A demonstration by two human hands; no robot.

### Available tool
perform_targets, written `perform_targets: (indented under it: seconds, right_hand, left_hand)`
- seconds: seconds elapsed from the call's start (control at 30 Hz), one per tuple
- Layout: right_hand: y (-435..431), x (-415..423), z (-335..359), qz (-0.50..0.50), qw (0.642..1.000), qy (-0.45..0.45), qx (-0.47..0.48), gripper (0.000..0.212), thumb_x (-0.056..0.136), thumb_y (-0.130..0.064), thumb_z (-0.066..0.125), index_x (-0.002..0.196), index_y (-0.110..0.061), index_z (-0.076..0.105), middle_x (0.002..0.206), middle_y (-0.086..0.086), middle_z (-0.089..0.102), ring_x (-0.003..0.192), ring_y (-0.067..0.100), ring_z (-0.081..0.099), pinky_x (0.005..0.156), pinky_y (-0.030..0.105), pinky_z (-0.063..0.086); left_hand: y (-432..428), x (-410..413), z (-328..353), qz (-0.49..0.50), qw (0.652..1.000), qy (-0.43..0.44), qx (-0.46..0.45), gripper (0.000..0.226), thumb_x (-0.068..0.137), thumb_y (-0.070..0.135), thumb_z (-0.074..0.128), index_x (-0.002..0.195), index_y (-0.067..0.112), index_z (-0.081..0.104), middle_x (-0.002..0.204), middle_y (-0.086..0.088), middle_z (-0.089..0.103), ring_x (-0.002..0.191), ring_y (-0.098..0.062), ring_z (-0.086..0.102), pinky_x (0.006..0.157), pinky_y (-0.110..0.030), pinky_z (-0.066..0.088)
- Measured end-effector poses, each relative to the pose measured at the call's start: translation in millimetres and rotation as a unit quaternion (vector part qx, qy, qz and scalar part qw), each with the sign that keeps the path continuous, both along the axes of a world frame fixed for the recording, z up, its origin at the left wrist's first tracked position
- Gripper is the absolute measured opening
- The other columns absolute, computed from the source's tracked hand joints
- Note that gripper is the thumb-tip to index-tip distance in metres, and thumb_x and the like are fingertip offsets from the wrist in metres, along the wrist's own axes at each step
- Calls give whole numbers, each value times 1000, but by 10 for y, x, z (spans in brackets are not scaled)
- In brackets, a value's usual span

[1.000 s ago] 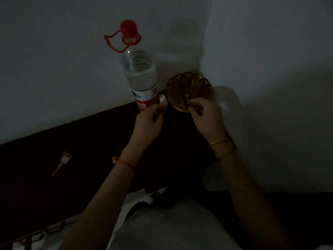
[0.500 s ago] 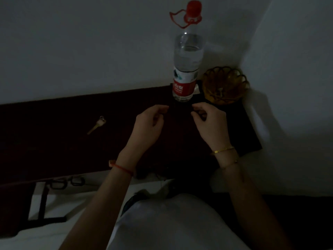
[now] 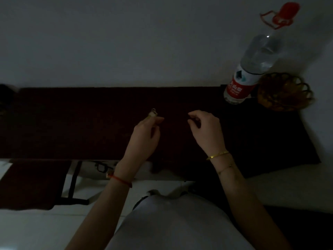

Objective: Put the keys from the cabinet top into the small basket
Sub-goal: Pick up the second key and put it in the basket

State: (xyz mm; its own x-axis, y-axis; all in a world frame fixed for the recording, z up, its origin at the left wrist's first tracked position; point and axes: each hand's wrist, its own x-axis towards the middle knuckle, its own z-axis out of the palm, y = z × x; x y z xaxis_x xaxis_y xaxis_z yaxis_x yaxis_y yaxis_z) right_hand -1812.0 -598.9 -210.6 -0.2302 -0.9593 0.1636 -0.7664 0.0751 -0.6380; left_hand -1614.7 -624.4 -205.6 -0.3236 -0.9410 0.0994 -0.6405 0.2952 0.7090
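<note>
Left hand (image 3: 146, 134) pinches a small key (image 3: 153, 113) by its blade — likely light, stiff, slippery metal; right hand (image 3: 205, 129) hovers loosely curled, empty.

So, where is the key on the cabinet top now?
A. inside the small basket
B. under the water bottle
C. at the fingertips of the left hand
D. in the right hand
C: the key sits at the fingertips of the left hand, far from the small basket.

Head camera looks steeply down, close over the cabinet top (image 3: 90, 123).
</note>
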Motion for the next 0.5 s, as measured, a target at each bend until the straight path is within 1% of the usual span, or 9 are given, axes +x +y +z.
perform_targets:
  seconds: [0.03,0.13,0.27,0.4,0.5]
  right_hand:
    - [-25,115,-17,1,1000,3,3,26,89,-18,60,114,-15,63,109,3,68,103,16,59,86,22,47]
    - [-100,472,-72,-1,1000,14,8,26,89,-18,60,115,-15,63,109,4,68,104,16,59,86,20,45]
    - [-178,868,-176,-10,1000,26,13,26,89,-18,60,115,-15,62,110,4,67,105,17,58,87,26,50]
    - [-230,1159,-293,-31,998,36,32,27,90,-18,60,116,-15,61,111,5,66,106,18,58,88,31,53]
    - [-274,1292,-333,-43,998,44,35,25,89,-18,60,114,-15,62,110,6,66,105,19,58,86,34,54]
  left_hand:
    - [-17,109,-3,-1,1000,-4,1,36,90,5,49,122,15,62,117,-4,66,104,-19,64,90,-33,52]
    - [-95,454,-2,-1,1000,-19,4,37,91,6,49,124,15,61,118,-4,65,103,-20,63,88,-31,51]
    - [-201,849,-18,-6,998,-55,1,37,90,7,50,125,13,59,121,-7,63,110,-23,58,94,-37,49]
    - [-298,1155,-74,-22,994,-105,-12,38,92,13,53,129,15,56,125,-6,60,113,-22,54,93,-39,50]
    - [-382,1257,-138,-28,992,-120,-10,39,91,17,56,130,14,55,125,-7,60,113,-22,54,93,-41,50]
